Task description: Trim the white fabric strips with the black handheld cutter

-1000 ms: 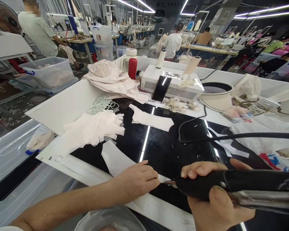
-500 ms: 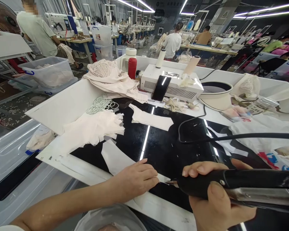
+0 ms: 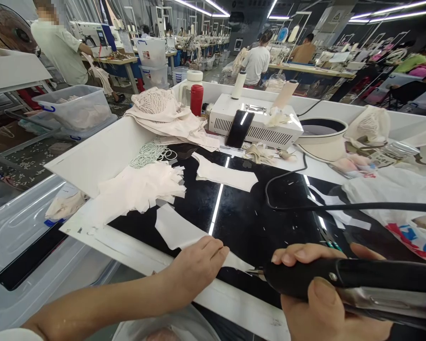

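My left hand (image 3: 202,267) presses on a white fabric piece (image 3: 175,227) at the near edge of the black glossy board (image 3: 241,213). Its fingers are close together, and the thumb is hidden. A narrow end of the fabric sticks out to the right past the fingertips. My right hand (image 3: 315,308) is wrapped round a black hand tool (image 3: 301,277) with a pointed metal tip and a metal strip along its underside. The tip meets the fabric's right end. Another pale fabric piece (image 3: 227,176) lies flat farther back on the board.
Stacked pale fabric pieces (image 3: 142,187) and tangled green cords (image 3: 151,154) lie left. Behind stand a white vented box (image 3: 255,123), a phone (image 3: 240,129) and a red bottle (image 3: 196,100). A black cable (image 3: 376,207) crosses the right side, near teal-handled scissors (image 3: 333,244) and a plastic bag (image 3: 404,199).
My left hand has drawn slightly back and down, its fingers closer together. The tool tip remains at the fabric's right end. The whole view has shifted a little.
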{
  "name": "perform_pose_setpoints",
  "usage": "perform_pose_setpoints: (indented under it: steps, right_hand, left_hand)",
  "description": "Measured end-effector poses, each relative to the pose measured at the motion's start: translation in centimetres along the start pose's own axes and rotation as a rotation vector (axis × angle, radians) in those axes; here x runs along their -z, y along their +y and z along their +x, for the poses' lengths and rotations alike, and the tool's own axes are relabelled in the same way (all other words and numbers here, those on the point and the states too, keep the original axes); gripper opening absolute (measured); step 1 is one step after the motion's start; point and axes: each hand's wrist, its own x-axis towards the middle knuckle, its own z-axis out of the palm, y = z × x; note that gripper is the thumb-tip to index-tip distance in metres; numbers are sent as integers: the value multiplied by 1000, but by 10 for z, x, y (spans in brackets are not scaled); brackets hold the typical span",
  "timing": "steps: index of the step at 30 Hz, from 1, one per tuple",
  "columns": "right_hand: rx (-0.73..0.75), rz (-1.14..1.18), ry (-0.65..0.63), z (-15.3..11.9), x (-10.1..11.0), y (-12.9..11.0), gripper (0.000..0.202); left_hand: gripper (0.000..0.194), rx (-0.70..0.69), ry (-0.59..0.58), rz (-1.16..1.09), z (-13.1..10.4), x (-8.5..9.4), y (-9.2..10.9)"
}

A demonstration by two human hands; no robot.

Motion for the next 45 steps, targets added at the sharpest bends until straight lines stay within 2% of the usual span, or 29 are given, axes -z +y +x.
perform_pose_setpoints:
  steps: [8, 14, 22, 26, 27, 30, 33, 38, 43, 45]
  right_hand:
    - [42, -7, 19, 2, -1, 7, 51]
    - [58, -19, 23, -1, 3, 12, 53]
    - [15, -21, -16, -11, 5, 9, 53]
    - [2, -6, -19, -15, 4, 8, 53]
    - [0, -6, -14, -15, 4, 7, 52]
    - [-30, -11, -3, -17, 6, 7, 52]
    - [-40, -20, 2, -18, 8, 6, 53]
    - [-35, -28, 34, -9, -1, 0, 51]
    - [-8, -2, 167, 9, -21, -3, 50]
    - [-22, 12, 159, 13, -25, 0, 52]
  left_hand:
    - [38, -17, 30, 20, 14, -8, -18]
    - [33, -70, 57, -42, 18, -7, -28]
    - [31, -130, 159, 111, 15, -17, -22]
    - [25, -116, 142, 169, 12, -22, -14]
    - [30, -111, 130, 168, 12, -22, -11]
    - [67, -93, 125, 170, 9, -19, -4]
    - [84, -84, 127, 201, 6, -18, 3]
    - [93, -70, 144, 254, 2, -25, 9]
    - [91, -47, 157, 254, 0, -30, 11]
    - [92, -44, 163, 240, 0, -30, 12]
